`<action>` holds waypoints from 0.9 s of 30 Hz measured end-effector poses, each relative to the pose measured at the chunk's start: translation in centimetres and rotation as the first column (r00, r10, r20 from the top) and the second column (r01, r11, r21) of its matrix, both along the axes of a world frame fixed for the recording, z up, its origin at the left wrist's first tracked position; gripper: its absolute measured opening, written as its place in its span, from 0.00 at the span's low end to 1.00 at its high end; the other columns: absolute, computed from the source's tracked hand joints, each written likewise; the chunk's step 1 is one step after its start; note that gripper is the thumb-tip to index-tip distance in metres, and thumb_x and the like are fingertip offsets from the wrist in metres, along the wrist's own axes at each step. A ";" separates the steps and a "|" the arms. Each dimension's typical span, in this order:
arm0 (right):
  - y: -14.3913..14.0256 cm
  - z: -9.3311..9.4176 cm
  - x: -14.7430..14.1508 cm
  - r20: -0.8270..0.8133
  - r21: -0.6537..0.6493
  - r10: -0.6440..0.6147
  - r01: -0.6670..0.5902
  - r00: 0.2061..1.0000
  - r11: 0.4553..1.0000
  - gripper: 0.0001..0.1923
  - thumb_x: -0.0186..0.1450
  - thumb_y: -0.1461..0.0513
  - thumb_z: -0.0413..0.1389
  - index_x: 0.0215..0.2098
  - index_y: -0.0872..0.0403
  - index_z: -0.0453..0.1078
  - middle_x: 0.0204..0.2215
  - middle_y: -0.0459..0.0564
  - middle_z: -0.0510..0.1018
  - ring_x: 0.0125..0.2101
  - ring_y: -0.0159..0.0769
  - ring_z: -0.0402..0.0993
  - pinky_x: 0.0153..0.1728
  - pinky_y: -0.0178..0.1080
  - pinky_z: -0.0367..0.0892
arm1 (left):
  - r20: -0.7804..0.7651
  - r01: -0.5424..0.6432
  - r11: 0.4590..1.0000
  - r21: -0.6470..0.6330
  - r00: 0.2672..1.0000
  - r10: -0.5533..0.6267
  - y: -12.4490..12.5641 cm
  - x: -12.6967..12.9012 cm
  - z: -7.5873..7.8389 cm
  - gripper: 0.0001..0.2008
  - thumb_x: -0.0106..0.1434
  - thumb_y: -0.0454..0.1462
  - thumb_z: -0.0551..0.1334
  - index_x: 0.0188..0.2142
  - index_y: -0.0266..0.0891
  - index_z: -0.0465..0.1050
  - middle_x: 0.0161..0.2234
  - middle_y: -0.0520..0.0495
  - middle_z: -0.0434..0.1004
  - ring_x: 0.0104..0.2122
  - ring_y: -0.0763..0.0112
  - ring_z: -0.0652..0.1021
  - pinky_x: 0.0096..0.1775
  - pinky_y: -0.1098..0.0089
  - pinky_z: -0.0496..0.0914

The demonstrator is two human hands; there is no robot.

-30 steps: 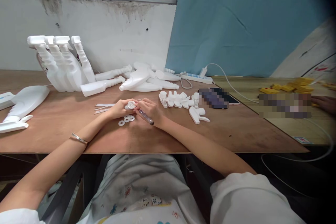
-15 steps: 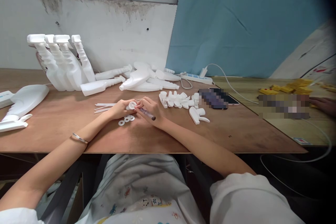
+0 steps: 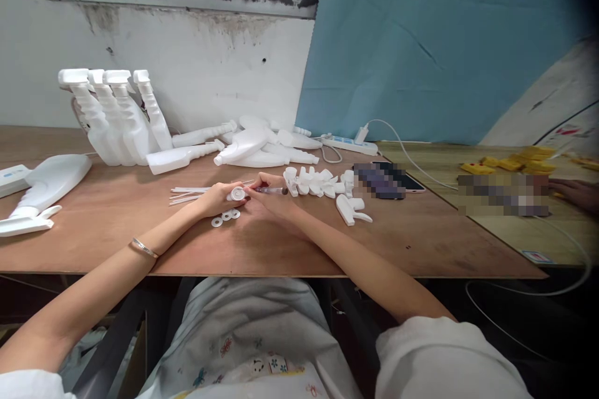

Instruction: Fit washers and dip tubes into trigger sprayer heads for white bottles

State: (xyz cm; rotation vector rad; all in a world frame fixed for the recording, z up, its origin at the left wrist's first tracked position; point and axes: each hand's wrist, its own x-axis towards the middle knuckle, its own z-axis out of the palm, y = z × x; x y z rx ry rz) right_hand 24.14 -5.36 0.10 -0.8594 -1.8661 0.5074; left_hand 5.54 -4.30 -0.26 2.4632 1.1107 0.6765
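My left hand (image 3: 216, 201) is closed around a white spray trigger head (image 3: 237, 194), its round collar facing up toward me. Just to the right, my right hand (image 3: 276, 203) grips a slim, see-through pen (image 3: 272, 191) that lies nearly level. The fingertips of both hands meet beside the collar; whether the pen's tip touches it is hidden. Several white ring gaskets (image 3: 226, 216) lie on the table below my left hand. Thin white dip tubes (image 3: 188, 191) rest to its left. A row of white trigger heads (image 3: 318, 181) sits beyond my right hand.
White spray bottles (image 3: 128, 131) lean upright at the back left, and more bottles (image 3: 262, 143) are heaped by the wall. Phones (image 3: 406, 176), a power strip (image 3: 350, 143) and a loose trigger head (image 3: 349, 209) are on the right. Another person's hand (image 3: 578, 192) shows near yellow pieces (image 3: 519, 159).
The pen has swung from slanting down toward me to almost level, as my right hand turned. My left hand still holds the trigger head. The camera has tilted slightly upward.
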 end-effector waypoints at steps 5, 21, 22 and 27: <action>1.1 -0.3 0.1 -0.044 -0.078 0.001 -0.004 0.999 0.997 0.14 0.55 0.53 0.57 0.20 0.54 0.64 0.20 0.43 0.72 0.23 0.30 0.68 0.23 0.33 0.62 | -0.012 -0.004 1.000 0.000 1.000 0.004 0.4 -0.1 -0.1 0.18 0.56 0.50 0.55 0.37 0.39 0.69 0.25 0.53 0.71 0.24 0.73 0.68 0.29 0.75 0.62; 1.4 -0.3 0.0 -0.157 -0.182 0.039 -0.068 0.987 0.981 0.13 0.52 0.55 0.60 0.19 0.53 0.63 0.21 0.44 0.73 0.24 0.33 0.69 0.24 0.36 0.64 | -0.097 -0.038 0.999 -0.025 0.995 0.035 0.3 -0.4 0.9 0.20 0.55 0.52 0.56 0.37 0.40 0.71 0.26 0.53 0.72 0.26 0.72 0.69 0.29 0.76 0.62; 1.4 -0.2 0.0 -0.159 -0.187 0.046 -0.076 0.986 0.979 0.13 0.52 0.55 0.60 0.19 0.53 0.63 0.21 0.44 0.73 0.24 0.33 0.69 0.25 0.35 0.65 | -0.105 -0.044 0.999 -0.022 0.994 0.042 0.2 -0.4 0.9 0.19 0.55 0.51 0.57 0.37 0.40 0.71 0.27 0.53 0.73 0.26 0.72 0.70 0.29 0.76 0.62; 1.0 0.0 0.2 -0.147 -0.195 0.067 -0.095 0.987 0.976 0.13 0.53 0.55 0.59 0.20 0.52 0.63 0.21 0.44 0.72 0.25 0.32 0.69 0.26 0.35 0.65 | -0.141 -0.065 0.998 -0.006 0.988 0.063 -0.2 -0.4 1.2 0.17 0.56 0.49 0.57 0.39 0.43 0.71 0.32 0.55 0.75 0.30 0.72 0.73 0.30 0.77 0.62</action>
